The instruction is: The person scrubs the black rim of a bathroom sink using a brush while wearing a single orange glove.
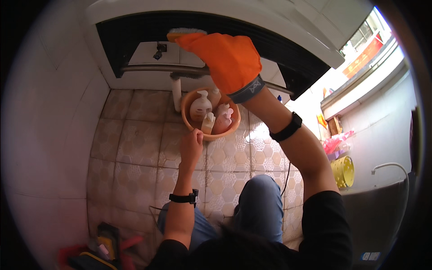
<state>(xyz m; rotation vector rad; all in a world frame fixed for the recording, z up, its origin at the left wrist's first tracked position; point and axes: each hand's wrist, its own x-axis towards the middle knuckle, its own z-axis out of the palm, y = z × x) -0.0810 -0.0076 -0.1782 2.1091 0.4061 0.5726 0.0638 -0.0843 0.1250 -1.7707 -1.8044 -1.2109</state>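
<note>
My right hand (229, 58) wears an orange glove with a grey cuff. It is closed on a scrub brush (186, 32) with a yellowish back, its pale bristles turned up at the black frame (148, 24) under a white basin. My left hand (193, 140) is bare, its fingers curled in just at the front rim of an orange plastic tub (185, 118). Nothing shows in those fingers, and I cannot tell whether they touch the rim. Several pump bottles stand in the tub, among them a white one (200, 108) and a pink one (222, 122).
A metal rail (162, 68) crosses the frame below my glove. A white pipe (176, 94) comes down beside the tub onto the tiled floor (135, 139). At right are a window ledge, a yellow basket (343, 172) and a grey container with a pale hose. Red and black items lie lower left.
</note>
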